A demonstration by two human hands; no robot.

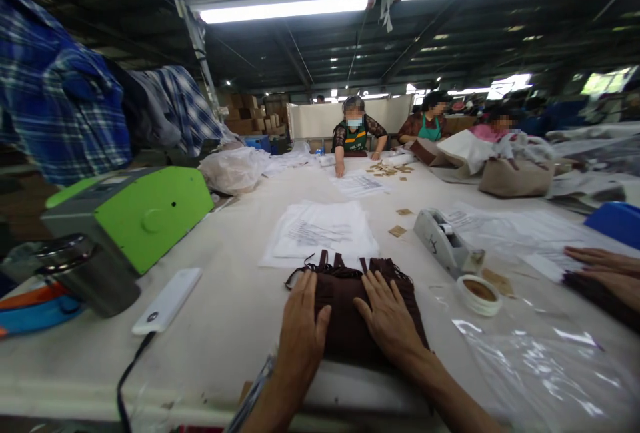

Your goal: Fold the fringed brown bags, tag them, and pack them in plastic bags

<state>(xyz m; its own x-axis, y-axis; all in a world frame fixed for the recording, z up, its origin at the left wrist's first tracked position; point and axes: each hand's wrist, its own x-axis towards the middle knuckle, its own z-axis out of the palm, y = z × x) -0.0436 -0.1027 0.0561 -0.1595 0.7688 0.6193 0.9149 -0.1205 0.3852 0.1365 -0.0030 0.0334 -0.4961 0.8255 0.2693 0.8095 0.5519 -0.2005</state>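
A dark brown folded garment (345,313) with thin straps and gathered edges lies on the white table just in front of me. My left hand (303,316) rests on its left side, fingers stretched forward and thumb apart. On its right part my right hand (385,309) lies flat with the fingers spread. Neither hand is closed round the cloth. Just beyond the straps is a stack of clear plastic bags (323,229) with printed text.
A tape dispenser (445,239) and a tape roll (479,294) stand to the right, near clear plastic film (545,366). At left are a green machine (155,216), a steel cup (95,279) and a white power bank (167,299). Another person's hands (607,269) work at the right edge; co-workers sit opposite.
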